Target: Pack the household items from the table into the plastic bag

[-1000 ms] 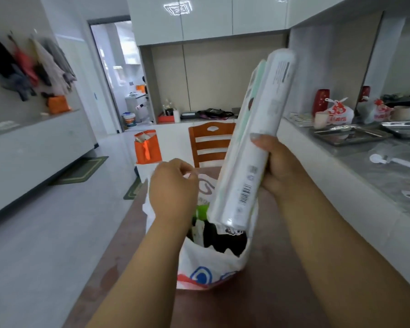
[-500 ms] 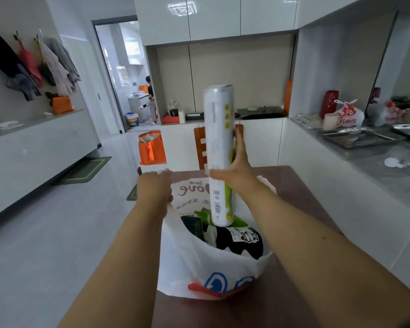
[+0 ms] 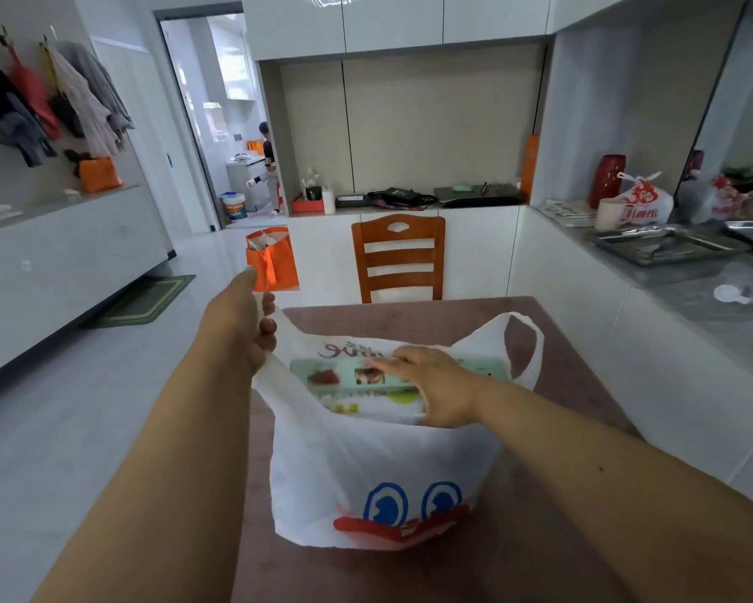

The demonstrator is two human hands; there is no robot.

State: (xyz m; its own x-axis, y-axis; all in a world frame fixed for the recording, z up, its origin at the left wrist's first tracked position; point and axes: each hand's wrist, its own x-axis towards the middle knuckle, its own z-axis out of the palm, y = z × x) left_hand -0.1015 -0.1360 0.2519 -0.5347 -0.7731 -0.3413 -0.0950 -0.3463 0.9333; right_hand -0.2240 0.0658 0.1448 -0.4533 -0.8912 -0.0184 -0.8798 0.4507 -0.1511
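A white plastic bag (image 3: 366, 467) with blue cartoon eyes and a red mouth stands on the brown table (image 3: 557, 341). My left hand (image 3: 240, 324) grips the bag's left handle and holds it up. A long pale-green package (image 3: 344, 376) lies flat across the bag's mouth, on top of the contents. My right hand (image 3: 435, 385) rests on the package's right part with fingers stretched forward over it. The bag's right handle (image 3: 527, 346) stands loose. Other items in the bag are hidden.
A wooden chair (image 3: 398, 258) stands at the table's far end, an orange bag (image 3: 272, 258) to its left. A grey counter (image 3: 714, 298) on the right holds metal trays, a cup and a tied bag. A person stands in the far doorway.
The package was upright in my right hand above the bag; it now lies sideways across the bag's mouth under my flattened right hand. My left hand lifted the handle higher.
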